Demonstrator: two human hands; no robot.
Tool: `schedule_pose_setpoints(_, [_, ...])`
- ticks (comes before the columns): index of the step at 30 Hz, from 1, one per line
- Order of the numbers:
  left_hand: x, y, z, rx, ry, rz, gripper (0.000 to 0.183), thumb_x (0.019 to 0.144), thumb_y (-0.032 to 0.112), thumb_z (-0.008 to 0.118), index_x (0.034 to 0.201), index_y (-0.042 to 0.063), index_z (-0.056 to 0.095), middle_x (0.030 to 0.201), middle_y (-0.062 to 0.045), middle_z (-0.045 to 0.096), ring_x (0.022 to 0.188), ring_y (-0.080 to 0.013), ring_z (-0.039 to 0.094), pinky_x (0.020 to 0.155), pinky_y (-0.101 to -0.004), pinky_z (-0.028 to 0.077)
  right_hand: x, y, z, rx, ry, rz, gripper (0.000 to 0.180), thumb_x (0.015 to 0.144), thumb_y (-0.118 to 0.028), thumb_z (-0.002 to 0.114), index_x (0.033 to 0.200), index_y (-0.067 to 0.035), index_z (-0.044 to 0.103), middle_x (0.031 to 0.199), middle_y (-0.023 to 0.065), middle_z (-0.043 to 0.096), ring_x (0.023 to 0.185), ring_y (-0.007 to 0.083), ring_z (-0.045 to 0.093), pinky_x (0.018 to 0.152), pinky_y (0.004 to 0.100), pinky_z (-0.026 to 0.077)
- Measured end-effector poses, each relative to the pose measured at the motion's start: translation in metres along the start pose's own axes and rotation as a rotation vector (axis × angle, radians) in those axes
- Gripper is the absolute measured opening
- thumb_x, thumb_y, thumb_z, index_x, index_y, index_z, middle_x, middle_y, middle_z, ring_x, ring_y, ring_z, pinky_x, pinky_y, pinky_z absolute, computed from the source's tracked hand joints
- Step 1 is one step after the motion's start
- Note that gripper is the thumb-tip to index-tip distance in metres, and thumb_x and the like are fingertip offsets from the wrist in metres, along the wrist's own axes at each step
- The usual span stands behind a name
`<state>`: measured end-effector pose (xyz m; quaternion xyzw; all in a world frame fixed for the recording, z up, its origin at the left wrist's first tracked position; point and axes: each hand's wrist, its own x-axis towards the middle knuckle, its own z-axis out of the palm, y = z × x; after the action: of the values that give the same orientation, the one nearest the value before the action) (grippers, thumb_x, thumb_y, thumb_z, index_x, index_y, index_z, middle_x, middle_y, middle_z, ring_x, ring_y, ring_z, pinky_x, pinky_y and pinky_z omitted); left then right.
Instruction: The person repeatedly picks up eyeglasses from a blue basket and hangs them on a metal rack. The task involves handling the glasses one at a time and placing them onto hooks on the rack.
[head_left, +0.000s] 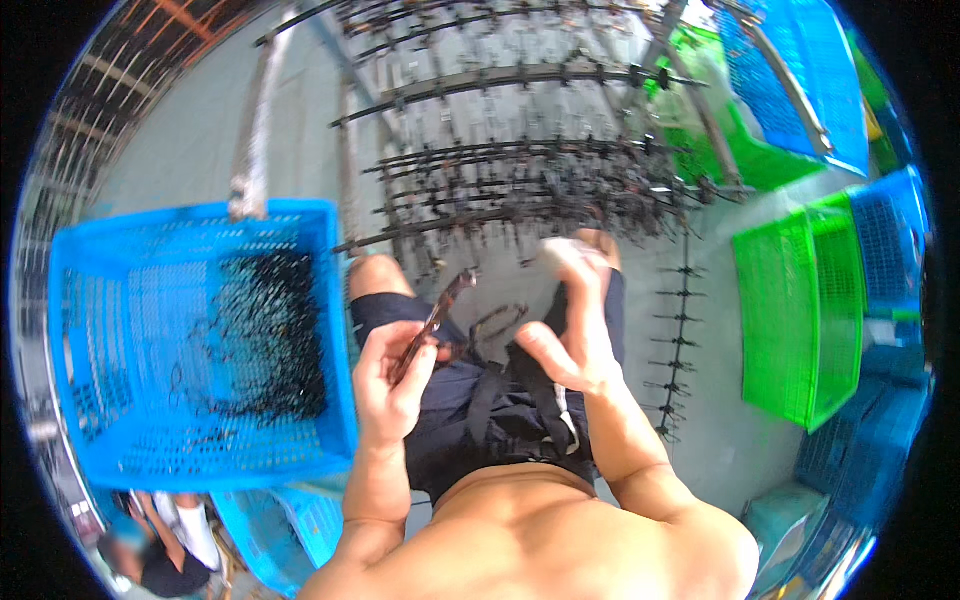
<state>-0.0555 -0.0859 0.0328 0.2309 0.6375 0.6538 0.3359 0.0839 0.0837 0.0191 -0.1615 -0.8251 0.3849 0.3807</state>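
My left hand (394, 375) grips a glossy dark brown curved strip (431, 326), tilted up and away from me between thumb and fingers. Beside it a thin dark loop (501, 321) shows over my lap; whether it joins the strip I cannot tell. My right hand (574, 322) is raised over my right thigh, thumb spread from the fingers. Its fingertips are blurred, and no held thing is visible. Ahead of both hands stands a rack of dark bars (517, 187) bearing many small dark clips or hooks and hanging pieces.
At my left, a blue plastic crate (341, 337) holds a heap of thin black pieces (270, 337). A notched dark rod (681, 330) extends along my right. Further right are a green crate (776, 322) and blue crates (892, 240). Another person (161, 555) is at lower left.
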Motion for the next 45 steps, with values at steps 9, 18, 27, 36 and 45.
schedule_pose_setpoints(9, [0.032, -0.004, 0.04, 0.076, -0.107, 0.119, 0.023, 0.093, 0.006, 0.045, 0.115, 0.002, 0.045, 0.079, -0.003, 0.051, 0.059, -0.0077, 0.045, 0.052, -0.0214, 0.039, -0.022, 0.049, -0.097, 0.605, 0.041, 0.638, 0.028, 0.092, -0.024, 0.051, 0.102, -0.001, 0.061, 0.067, 0.0023, 0.062, 0.046, 0.0071, 0.052, 0.042, 0.0203, 0.04])
schedule_pose_setpoints(18, [0.022, -0.022, 0.075, 0.196, -0.325, -0.03, 0.019, 0.089, 0.017, 0.059, 0.098, 0.0, 0.057, 0.071, 0.006, 0.05, 0.061, -0.0015, 0.038, 0.054, -0.0157, 0.031, 0.008, 0.112, -0.101, 0.631, 0.661, 1.035, 0.027, 0.091, -0.035, 0.053, 0.088, -0.009, 0.058, 0.049, 0.0011, 0.05, 0.034, 0.0074, 0.041, 0.032, 0.0207, 0.026])
schedule_pose_setpoints(27, [0.032, -0.023, 0.073, 0.099, -0.355, -0.037, 0.011, 0.088, 0.01, 0.059, 0.094, 0.001, 0.06, 0.068, 0.005, 0.05, 0.059, -0.0013, 0.039, 0.052, -0.0159, 0.031, 0.028, 0.117, -0.095, 0.649, 0.787, 1.047, 0.021, 0.089, -0.026, 0.053, 0.085, -0.006, 0.057, 0.05, 0.0, 0.047, 0.036, 0.0075, 0.041, 0.033, 0.0207, 0.026])
schedule_pose_setpoints(36, [0.062, -0.004, 0.103, 0.04, -0.39, -0.003, 0.01, 0.089, 0.007, 0.055, 0.096, 0.001, 0.058, 0.072, 0.004, 0.051, 0.063, -0.002, 0.042, 0.056, -0.0165, 0.034, 0.019, 0.139, -0.071, 0.641, 0.903, 0.88, 0.028, 0.085, -0.029, 0.06, 0.088, -0.002, 0.057, 0.059, 0.0002, 0.05, 0.043, 0.0084, 0.046, 0.037, 0.0209, 0.033])
schedule_pose_setpoints(45, [0.09, 0.015, 0.139, 0.325, -0.697, -0.062, 0.009, 0.082, 0.001, 0.059, 0.091, 0.001, 0.058, 0.068, 0.005, 0.055, 0.06, -0.0011, 0.046, 0.055, -0.016, 0.038, -0.014, 0.059, -0.106, 0.249, 0.03, 0.256, 0.034, 0.085, -0.02, 0.057, 0.114, -0.003, 0.054, 0.103, 0.0105, 0.057, 0.089, 0.0174, 0.054, 0.075, 0.0275, 0.044])
